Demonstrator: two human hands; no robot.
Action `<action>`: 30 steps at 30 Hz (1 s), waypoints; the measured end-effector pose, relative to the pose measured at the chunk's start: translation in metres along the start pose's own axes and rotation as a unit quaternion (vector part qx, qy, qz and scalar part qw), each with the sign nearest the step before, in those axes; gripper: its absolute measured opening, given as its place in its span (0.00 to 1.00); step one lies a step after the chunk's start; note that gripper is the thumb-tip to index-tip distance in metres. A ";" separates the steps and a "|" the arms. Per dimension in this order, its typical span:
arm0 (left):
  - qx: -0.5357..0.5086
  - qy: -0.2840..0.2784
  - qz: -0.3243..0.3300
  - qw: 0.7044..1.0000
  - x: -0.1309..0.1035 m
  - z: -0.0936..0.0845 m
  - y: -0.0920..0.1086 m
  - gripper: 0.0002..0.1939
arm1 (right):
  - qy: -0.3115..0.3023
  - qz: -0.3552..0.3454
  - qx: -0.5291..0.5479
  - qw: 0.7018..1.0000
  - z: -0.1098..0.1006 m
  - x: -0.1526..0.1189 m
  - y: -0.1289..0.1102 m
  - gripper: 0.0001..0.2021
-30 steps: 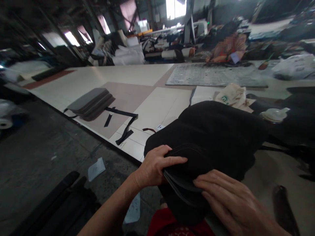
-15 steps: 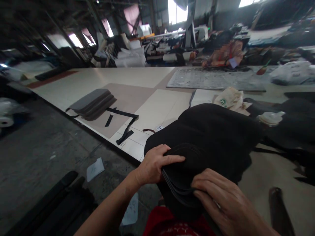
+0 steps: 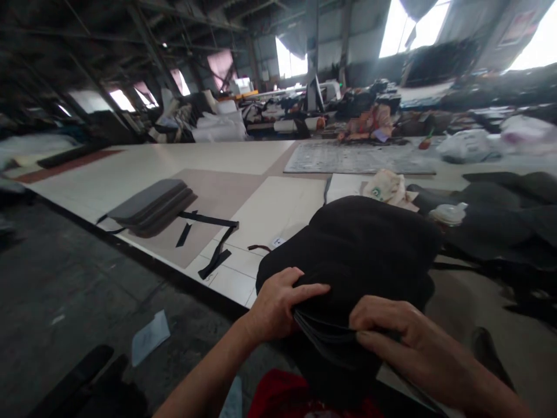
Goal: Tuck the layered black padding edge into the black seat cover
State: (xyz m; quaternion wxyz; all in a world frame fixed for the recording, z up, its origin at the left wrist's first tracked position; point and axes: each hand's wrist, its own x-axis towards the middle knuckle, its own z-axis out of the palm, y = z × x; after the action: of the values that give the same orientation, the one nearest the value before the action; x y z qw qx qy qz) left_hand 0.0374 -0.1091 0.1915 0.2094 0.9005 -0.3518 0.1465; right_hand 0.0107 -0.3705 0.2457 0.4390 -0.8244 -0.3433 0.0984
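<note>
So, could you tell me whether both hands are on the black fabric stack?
Yes, the left hand and right hand both grip the black fabric stack.

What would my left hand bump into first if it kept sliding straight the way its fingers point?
Probably your right hand: the left hand points rightward across the black fabric stack, though depth is unclear.

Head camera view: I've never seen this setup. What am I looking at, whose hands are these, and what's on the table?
There is no machine here: the camera sits on a person's head, looking forward and down at their own bare hands. The left hand and right hand both grip the near edge of a stack of black fabric pieces lying on a large pale cutting table. Farther left lie a stack of grey pads and loose black strips. Another person works in the background.
</note>
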 end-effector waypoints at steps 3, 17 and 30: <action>-0.007 -0.010 -0.003 1.000 0.001 0.000 -0.001 0.29 | -0.008 0.015 0.004 1.000 0.000 -0.002 0.000 0.09; -0.004 -0.023 0.007 1.000 0.003 -0.002 -0.004 0.32 | 0.019 0.033 -0.064 0.997 0.014 0.004 -0.020 0.07; -0.010 -0.021 0.004 1.000 0.003 -0.002 -0.004 0.33 | -0.013 0.058 -0.062 0.996 0.008 0.002 -0.022 0.12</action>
State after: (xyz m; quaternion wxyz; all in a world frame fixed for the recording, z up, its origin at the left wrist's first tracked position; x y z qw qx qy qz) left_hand 0.0416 -0.1074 0.1930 0.2101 0.9001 -0.3608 0.1248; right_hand -0.0024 -0.3557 0.2591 0.3760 -0.8672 -0.3063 0.1129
